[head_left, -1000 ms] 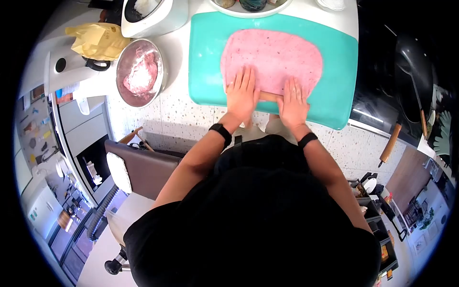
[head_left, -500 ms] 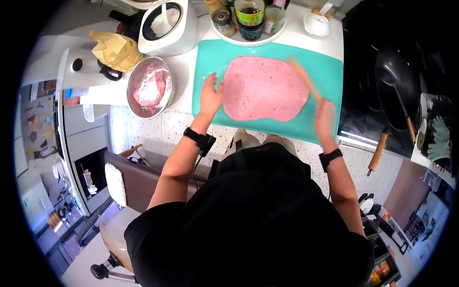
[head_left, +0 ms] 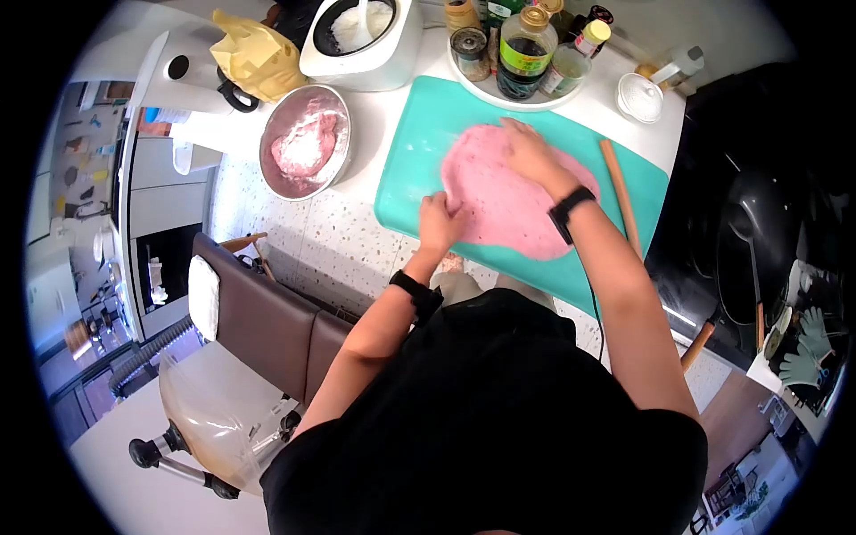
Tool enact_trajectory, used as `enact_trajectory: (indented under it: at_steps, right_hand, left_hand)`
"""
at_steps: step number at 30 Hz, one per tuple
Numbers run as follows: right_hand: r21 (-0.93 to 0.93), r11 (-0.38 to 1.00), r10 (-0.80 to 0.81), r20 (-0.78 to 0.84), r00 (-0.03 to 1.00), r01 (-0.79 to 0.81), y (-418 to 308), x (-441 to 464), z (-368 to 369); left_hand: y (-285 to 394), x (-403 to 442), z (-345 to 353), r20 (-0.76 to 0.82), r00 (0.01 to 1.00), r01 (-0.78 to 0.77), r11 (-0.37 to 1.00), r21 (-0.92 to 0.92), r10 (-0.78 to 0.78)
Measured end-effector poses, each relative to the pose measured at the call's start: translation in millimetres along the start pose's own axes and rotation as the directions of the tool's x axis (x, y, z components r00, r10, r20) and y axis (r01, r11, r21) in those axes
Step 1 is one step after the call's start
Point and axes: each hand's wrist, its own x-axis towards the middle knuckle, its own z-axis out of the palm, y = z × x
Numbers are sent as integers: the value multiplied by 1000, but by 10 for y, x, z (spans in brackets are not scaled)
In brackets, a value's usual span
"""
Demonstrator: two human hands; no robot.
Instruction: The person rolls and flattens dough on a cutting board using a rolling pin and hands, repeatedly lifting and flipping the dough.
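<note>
A flat sheet of pink, speckled dough [head_left: 499,209] lies on the teal mat [head_left: 406,174]. My left hand [head_left: 440,223] is at its near left edge, fingers curled and thumb against the dough. My right hand [head_left: 533,156] reaches across the sheet to its far edge, with the fingers bent over that rim; the fingertips are partly hidden. The dough's left edge is blurred by motion. A wooden rolling pin [head_left: 621,192] rests on the right side of the mat, apart from both hands.
Left of the mat stands a metal bowl [head_left: 343,169] holding floured pink dough. Behind are a white rice cooker [head_left: 392,53] and a tray [head_left: 473,85] of bottles and jars. A white lidded jar [head_left: 639,98] stands back right, near a dark wok [head_left: 758,259] on the stove.
The rolling pin has left my right hand and lies on the mat. My right hand has moved left onto the dough, my left hand to its near edge. The sheet has shifted and turned.
</note>
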Motion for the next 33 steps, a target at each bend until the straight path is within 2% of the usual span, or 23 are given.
enact_trajectory:
  at_steps: [1,2,3,4,5,6,8,9,10,11,12,13,14,15,17,18,20,22,25,26,28,31,33]
  right_hand:
    - [11,998,53,50,997,-54,19,179,122]
    - [21,994,107,101,989,-109,-18,271,211]
    - [26,994,103,101,990,-106,-154,303,190]
    - [-98,988,136,143,980,-123,-263,317,136]
    - [-223,966,177,182,967,-135,-367,306,40]
    - [-222,965,179,183,967,-137,-395,289,-32]
    - [-133,990,98,367,925,-52,-417,270,-251]
    - [-137,989,108,360,926,-62,-418,177,-410]
    - [-130,991,4,230,973,27,-390,35,-617]
    - [-139,984,-102,100,990,115,-380,-140,-858]
    - [-106,993,-41,59,997,47,-473,-341,-1208]
    - [-69,997,22,16,1000,-21,-571,-535,-1573]
    - [15,1000,4,-46,999,-3,-552,-712,-1837]
    - [213,977,25,18,1000,-28,-595,-886,-2152]
    - [345,919,189,39,981,-191,-991,-1308,-2718]
    - [376,920,134,-30,990,-113,-1059,-1497,-2893]
    - [398,905,198,-86,977,-148,-1229,-1810,-3165]
    - [414,896,227,-118,967,-160,-1298,-1966,-3248]
    - [455,878,240,-145,960,-151,-1185,-1953,-3171]
    - [472,871,230,-145,962,-137,-1089,-1879,-3092]
    - [459,875,262,-188,947,-151,-950,-1762,-2887]
    - [465,874,277,-240,930,-141,-870,-1715,-2641]
    - [382,905,308,-290,906,-185,-918,-1842,-2519]
  left_hand:
    - [27,-59,69,-179,965,-189,981,36,192]
    - [34,-132,106,-338,863,-360,927,107,375]
    - [165,-226,-5,-121,985,-137,982,-128,122]
    - [171,-224,-46,-122,985,-136,983,-125,121]
    - [156,-198,-83,-85,990,-137,933,-334,115]
    - [157,-195,-129,-46,992,-123,840,-528,116]
    - [228,-183,-298,23,995,-58,775,-629,93]
    - [314,-220,-427,99,992,17,699,-715,77]
    - [444,-272,-573,107,990,14,699,-715,91]
    - [619,-359,-744,128,971,-47,682,-730,203]
    - [803,-457,-923,147,939,-102,658,-746,312]
    - [982,-537,-1122,160,932,-99,655,-749,324]
    - [1171,-611,-1341,202,878,-208,726,-656,434]
    - [1371,-683,-1540,254,808,-328,764,-556,532]
    - [1786,-856,-1885,311,711,-470,755,-457,631]
    - [2025,-967,-2075,298,682,-522,730,-442,668]
    - [2276,-1048,-2294,293,638,-580,694,-425,712]
    - [2387,-971,-2424,148,565,-685,562,-463,812]
    - [2727,-799,-2621,280,488,-775,558,-296,827]
    - [2767,-683,-2584,280,484,-780,554,-291,829]
    - [2739,-393,-2435,205,636,-746,661,-83,744]
    - [2483,-20,-2198,110,599,-791,607,-75,793]
    - [2424,-255,-2214,101,561,-816,569,-104,822]
